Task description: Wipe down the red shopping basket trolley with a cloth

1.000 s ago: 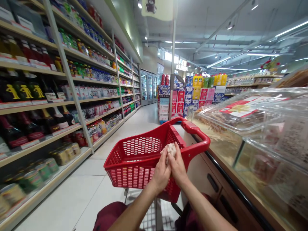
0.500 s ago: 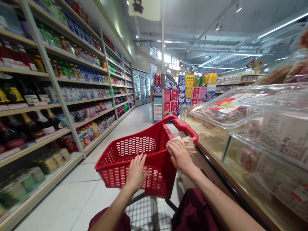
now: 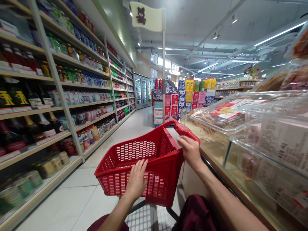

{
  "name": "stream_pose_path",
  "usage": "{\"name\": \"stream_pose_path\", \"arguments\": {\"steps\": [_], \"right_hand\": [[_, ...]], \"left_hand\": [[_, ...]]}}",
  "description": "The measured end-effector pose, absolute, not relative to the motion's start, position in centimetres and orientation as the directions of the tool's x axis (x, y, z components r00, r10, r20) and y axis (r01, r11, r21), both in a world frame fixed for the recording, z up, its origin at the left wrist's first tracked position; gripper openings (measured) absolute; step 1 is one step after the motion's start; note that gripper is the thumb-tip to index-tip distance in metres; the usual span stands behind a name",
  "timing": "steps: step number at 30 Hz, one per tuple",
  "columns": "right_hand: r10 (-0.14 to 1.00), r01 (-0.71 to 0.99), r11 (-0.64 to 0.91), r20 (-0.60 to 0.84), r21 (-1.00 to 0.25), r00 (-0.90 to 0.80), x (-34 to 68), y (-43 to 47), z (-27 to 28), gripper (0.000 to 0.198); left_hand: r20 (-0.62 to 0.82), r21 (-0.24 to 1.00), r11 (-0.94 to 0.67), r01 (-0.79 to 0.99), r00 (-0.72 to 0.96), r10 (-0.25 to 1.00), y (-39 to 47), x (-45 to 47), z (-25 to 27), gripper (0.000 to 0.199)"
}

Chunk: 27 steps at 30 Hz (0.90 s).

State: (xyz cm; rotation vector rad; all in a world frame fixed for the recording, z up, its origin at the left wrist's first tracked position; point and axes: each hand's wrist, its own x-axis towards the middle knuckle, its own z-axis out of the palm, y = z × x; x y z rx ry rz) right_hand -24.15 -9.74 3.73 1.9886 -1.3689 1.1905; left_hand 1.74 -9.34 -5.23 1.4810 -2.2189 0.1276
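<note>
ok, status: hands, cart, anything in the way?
Left hand open against red cart's near side. Right hand curled at its handle, palm hidden. Glass-sided counter close on the right.

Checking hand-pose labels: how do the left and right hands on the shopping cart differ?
Pose: the left hand is spread flat with fingers extended; the right hand has its fingers curled.
Place: the left hand is at the near side of the red cart basket, the right hand at the near end of the cart handle. Its grip is partly hidden.
Shared: both are bare and backs-up.
</note>
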Motion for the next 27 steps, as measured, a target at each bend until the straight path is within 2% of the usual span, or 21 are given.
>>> {"name": "stream_pose_path", "arguments": {"steps": [2,4,8,10,15,22,24,27], "right_hand": [[-0.538,-0.945,-0.310,0.839,-0.106,0.082,-25.2,-9.6,4.0,0.029],[-0.573,-0.965,-0.259,0.812,-0.049,0.112,-24.8,-9.2,3.6,0.028],[-0.605,-0.933,-0.354,0.745,0.064,0.281,-22.1,-8.5,2.1,0.027],[-0.597,-0.926,-0.368,0.741,0.088,0.308,-22.7,-8.6,2.0,0.028],[-0.514,-0.988,-0.154,0.856,-0.029,0.055,-25.8,-9.2,2.2,0.029],[-0.581,-0.917,-0.381,0.740,0.121,0.339,-21.6,-9.2,-0.1,0.038],[-0.578,-0.941,-0.323,0.767,0.096,0.277,-23.6,-9.3,0.7,0.038],[-0.537,-0.983,-0.179,0.841,-0.038,0.065,-25.6,-9.4,1.6,0.035]], "left_hand": [[0.422,0.178,0.406,-0.896,-0.303,-0.854,-9.0,1.5,-5.0,0.063],[0.416,0.179,0.403,-0.898,-0.302,-0.858,-8.7,1.2,-4.8,0.063],[0.406,0.172,0.405,-0.898,-0.310,-0.860,-8.5,0.9,-4.6,0.065],[0.394,0.160,0.404,-0.900,-0.317,-0.863,-8.6,0.9,-4.5,0.066],[0.417,0.147,0.406,-0.902,-0.316,-0.852,-8.6,0.2,-4.6,0.064],[0.368,0.160,0.408,-0.899,-0.329,-0.870,-8.5,0.0,-4.0,0.066],[0.364,0.165,0.410,-0.897,-0.331,-0.870,-8.5,0.0,-3.9,0.066],[0.376,0.166,0.410,-0.897,-0.327,-0.867,-8.3,-0.3,-3.9,0.066]]}}
